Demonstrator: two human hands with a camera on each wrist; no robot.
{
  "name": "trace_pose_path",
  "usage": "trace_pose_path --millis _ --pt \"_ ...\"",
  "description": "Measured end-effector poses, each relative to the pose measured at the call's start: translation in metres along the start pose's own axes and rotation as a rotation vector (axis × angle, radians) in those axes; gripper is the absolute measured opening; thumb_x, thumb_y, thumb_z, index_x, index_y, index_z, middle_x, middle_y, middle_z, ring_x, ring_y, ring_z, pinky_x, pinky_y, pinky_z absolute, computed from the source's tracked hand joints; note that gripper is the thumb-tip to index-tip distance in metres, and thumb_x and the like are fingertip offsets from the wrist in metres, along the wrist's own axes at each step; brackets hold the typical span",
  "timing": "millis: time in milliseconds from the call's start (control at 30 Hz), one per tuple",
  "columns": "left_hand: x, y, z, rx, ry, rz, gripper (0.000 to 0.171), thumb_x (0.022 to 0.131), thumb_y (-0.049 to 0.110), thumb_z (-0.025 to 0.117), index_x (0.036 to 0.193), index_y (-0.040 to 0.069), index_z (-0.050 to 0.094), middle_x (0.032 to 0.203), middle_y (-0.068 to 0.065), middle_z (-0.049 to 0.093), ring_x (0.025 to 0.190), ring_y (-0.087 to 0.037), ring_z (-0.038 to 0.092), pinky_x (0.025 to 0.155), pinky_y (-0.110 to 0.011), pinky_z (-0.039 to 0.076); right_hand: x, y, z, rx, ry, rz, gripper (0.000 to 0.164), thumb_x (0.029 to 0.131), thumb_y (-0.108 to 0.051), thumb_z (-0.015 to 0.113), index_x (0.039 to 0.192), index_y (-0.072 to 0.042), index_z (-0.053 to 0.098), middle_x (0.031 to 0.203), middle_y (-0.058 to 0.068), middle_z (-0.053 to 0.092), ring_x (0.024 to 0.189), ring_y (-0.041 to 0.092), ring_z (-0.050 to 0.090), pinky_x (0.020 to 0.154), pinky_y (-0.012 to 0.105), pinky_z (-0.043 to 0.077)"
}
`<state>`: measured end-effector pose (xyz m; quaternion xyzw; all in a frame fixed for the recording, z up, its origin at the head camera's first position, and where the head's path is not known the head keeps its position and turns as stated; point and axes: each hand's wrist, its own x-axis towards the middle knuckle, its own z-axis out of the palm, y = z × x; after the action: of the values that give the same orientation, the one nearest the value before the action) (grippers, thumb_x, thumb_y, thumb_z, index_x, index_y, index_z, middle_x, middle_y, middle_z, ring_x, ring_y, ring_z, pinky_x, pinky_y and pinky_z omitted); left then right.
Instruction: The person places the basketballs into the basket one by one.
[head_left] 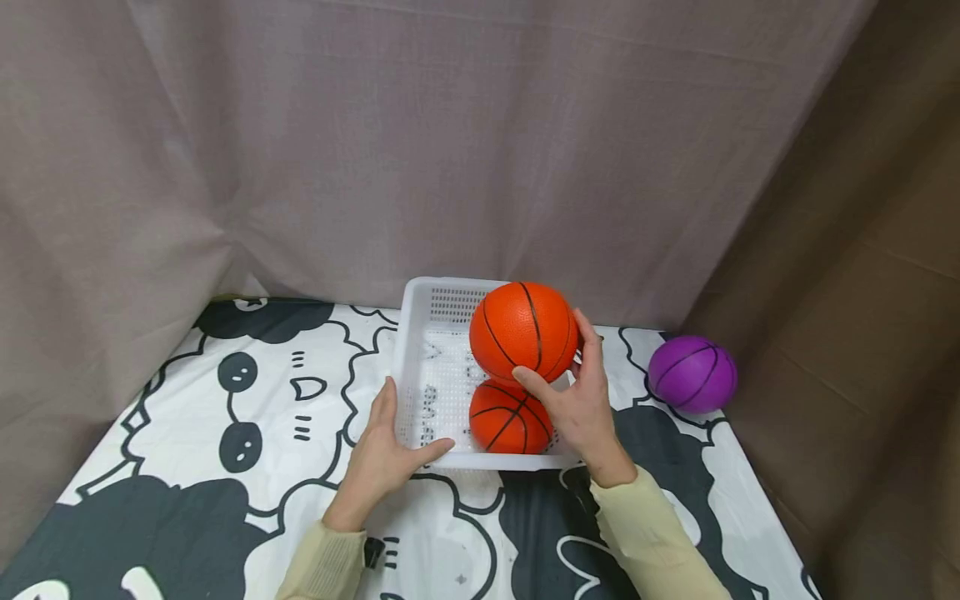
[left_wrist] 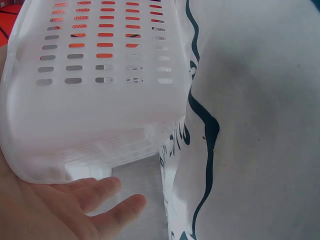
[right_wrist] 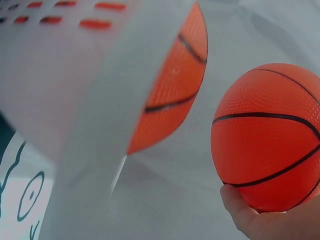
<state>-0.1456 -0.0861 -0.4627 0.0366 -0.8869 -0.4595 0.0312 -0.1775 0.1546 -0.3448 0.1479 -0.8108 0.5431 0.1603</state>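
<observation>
The far orange ball (head_left: 524, 331) is hiding part of the near orange ball (head_left: 512, 423); the right wrist view is cropping the right hand (right_wrist: 287, 226), blurring the basket (right_wrist: 100, 125).

Surface (head_left: 420, 533), dressed in a white cloth (head_left: 281, 450) printed with dark grey patches, black wavy outlines and cartoon faces. Directly upon it, toward the far edge: one white plastic basket (head_left: 495, 461), rectangular, with slotted walls. Near the right edge, well apart from the basket: one purple ball (head_left: 692, 375), black-lined.

No readable text or numbers.
</observation>
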Motion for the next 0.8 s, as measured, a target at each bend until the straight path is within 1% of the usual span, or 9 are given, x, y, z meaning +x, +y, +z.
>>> trace_pose_path --millis 67,200,300,467,567,600,700,800 --pt "0.000 -0.001 0.001 0.001 -0.004 -0.002 0.136 0.061 0.074 0.075 0.157 0.012 0.003 0.161 -0.009 0.012 0.137 -0.032 0.033 0.108 -0.051 0.033 -0.002 -0.002 0.004 -0.006 -0.015 0.002 0.092 0.081 -0.011 0.079 0.152 -0.005 0.021 0.148 0.012 0.035 0.130 0.023 0.037 0.104 0.050 0.038" --pt "0.000 -0.001 0.002 0.004 -0.005 -0.012 0.136 0.061 0.075 0.075 0.157 0.012 0.002 0.161 -0.009 0.012 0.133 -0.032 0.037 0.106 -0.052 0.035 -0.005 -0.006 0.012 -0.029 -0.053 -0.001 0.093 0.081 -0.013 0.080 0.152 -0.007 0.021 0.146 0.013 0.035 0.130 0.024 0.037 0.102 0.050 0.040" --pt "0.001 -0.001 0.002 0.004 -0.002 -0.018 0.135 0.061 0.074 0.076 0.157 0.013 0.002 0.162 -0.009 0.011 0.132 -0.033 0.038 0.106 -0.053 0.035 -0.007 -0.007 0.018 -0.038 -0.083 -0.013 0.094 0.080 -0.015 0.081 0.152 -0.008 0.022 0.145 0.012 0.035 0.128 0.025 0.038 0.099 0.050 0.044" --pt "-0.001 -0.002 0.003 -0.007 -0.008 -0.021 0.133 0.063 0.071 0.077 0.157 0.014 0.003 0.162 -0.008 0.011 0.130 -0.032 0.040 0.105 -0.054 0.037 -0.011 -0.005 0.027 -0.026 -0.140 -0.049 0.096 0.078 -0.016 0.083 0.152 -0.011 0.022 0.145 0.010 0.035 0.122 0.029 0.046 0.093 0.050 0.049" --pt "-0.001 -0.001 0.003 -0.019 -0.012 -0.014 0.131 0.064 0.067 0.078 0.157 0.014 0.003 0.161 -0.008 0.011 0.123 -0.032 0.045 0.101 -0.055 0.040 -0.010 0.011 0.033 -0.010 -0.164 -0.078 0.098 0.078 -0.024 0.084 0.153 -0.023 0.021 0.146 0.003 0.034 0.114 0.027 0.054 0.090 0.047 0.051" --pt "0.000 0.000 0.002 -0.021 -0.011 -0.011 0.131 0.065 0.067 0.079 0.157 0.015 0.003 0.161 -0.008 0.011 0.123 -0.032 0.045 0.101 -0.055 0.040 -0.009 0.015 0.035 -0.003 -0.171 -0.085 0.098 0.078 -0.027 0.084 0.153 -0.026 0.021 0.146 0.000 0.034 0.112 0.027 0.055 0.089 0.046 0.052" --pt "0.001 0.002 0.001 -0.021 -0.012 -0.003 0.130 0.066 0.065 0.079 0.157 0.014 0.002 0.161 -0.008 0.011 0.124 -0.033 0.045 0.100 -0.056 0.041 -0.007 0.028 0.041 -0.002 -0.190 -0.100 0.098 0.076 -0.036 0.084 0.151 -0.036 0.021 0.147 -0.008 0.032 0.112 0.022 0.055 0.088 0.043 0.052" --pt "0.000 0.002 0.000 -0.020 -0.015 -0.010 0.130 0.065 0.066 0.079 0.157 0.014 0.003 0.161 -0.009 0.011 0.129 -0.035 0.041 0.100 -0.059 0.039 -0.010 0.026 0.046 -0.023 -0.213 -0.095 0.097 0.077 -0.039 0.082 0.151 -0.037 0.021 0.148 -0.008 0.031 0.118 0.020 0.050 0.091 0.044 0.051"
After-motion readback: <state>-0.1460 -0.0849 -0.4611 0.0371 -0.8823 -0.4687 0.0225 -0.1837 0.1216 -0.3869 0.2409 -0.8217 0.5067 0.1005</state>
